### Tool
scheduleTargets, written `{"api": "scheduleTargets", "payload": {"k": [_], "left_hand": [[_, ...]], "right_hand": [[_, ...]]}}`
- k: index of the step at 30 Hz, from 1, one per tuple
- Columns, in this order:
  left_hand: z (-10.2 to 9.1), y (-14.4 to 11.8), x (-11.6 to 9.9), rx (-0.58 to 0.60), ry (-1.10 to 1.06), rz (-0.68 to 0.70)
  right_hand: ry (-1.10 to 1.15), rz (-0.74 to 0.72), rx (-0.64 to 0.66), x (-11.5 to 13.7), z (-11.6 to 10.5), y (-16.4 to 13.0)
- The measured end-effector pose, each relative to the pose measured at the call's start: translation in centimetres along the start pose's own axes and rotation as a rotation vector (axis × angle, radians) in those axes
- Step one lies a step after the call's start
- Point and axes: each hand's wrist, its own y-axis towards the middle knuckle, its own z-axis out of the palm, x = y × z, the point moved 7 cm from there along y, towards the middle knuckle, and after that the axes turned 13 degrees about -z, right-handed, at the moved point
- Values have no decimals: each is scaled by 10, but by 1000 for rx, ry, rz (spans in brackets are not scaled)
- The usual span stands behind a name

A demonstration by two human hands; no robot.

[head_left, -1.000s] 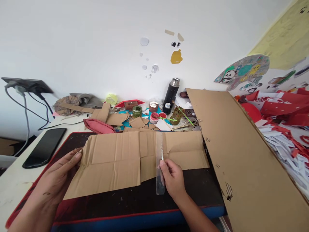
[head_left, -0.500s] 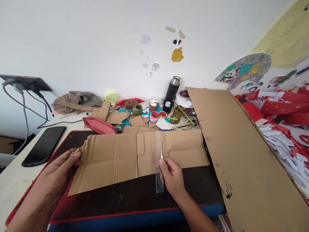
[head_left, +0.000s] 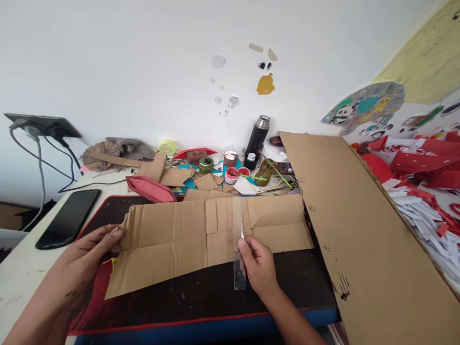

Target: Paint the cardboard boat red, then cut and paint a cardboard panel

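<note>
A long, creased piece of cardboard (head_left: 158, 251) lies across the dark mat, its left end raised a little. My left hand (head_left: 86, 254) pinches that torn left edge between thumb and fingers. Across the cardboard's right half stands a clear plastic ruler (head_left: 239, 273), pointing away from me, with whitish residue along its right side. My right hand (head_left: 260, 263) is closed on the ruler's right edge near its lower part, with the thumb on top. The fingertips beneath are hidden.
A large cardboard sheet (head_left: 366, 230) slants along the right, beside red and white paper scraps (head_left: 413, 206). Behind are paint jars (head_left: 206, 166), a black flask (head_left: 257, 139), a red pouch (head_left: 151, 188) and cardboard offcuts. A phone (head_left: 68, 218) lies at left on the white tabletop.
The whole view has shifted slightly. The cardboard's near left corner sits a bit lower toward me; both hands keep their holds, and the ruler stays in place on the cardboard.
</note>
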Motion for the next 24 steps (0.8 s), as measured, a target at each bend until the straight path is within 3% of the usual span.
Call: {"api": "scheduleTargets", "payload": {"k": [4, 11, 17, 24], "left_hand": [[2, 0, -2, 50, 42, -35], [4, -5, -6, 40, 153, -39], [9, -11, 3, 158, 246, -95], [-1, -1, 15, 216, 283, -39]], "right_hand": [[-7, -2, -2, 0, 0, 0], [-26, -11, -23, 3, -2, 1], [-45, -31, -50, 4, -3, 0], [-29, -23, -42, 0, -3, -1]]}}
